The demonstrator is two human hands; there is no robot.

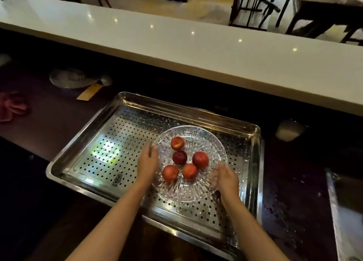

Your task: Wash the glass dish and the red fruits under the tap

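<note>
Risk first: glass dish (188, 194) looks wet and carries five loose red fruits (200, 160). Any tilt on a lift and they roll to the low side, maybe over the rim. Wet cut glass plus bare hands means slip risk, and a drop onto the perforated steel tray (110, 143) could chip it. No tap in view, so I'd guess a carry is needed, which is more exposure.

Dish sits flat on the tray, right of centre. Tray is on the dark worktop (294, 192). Fruits are clustered mid-dish.

Hands: both forearms reach in from the near side and flank the dish. Left hand (147, 160) is at the left rim, fingers straight and together against the edge, gripping nothing. Right hand (225, 178) is at the near-right rim, blurred. Fingers seem bent toward the glass, but can't tell whether it has hold.
</note>
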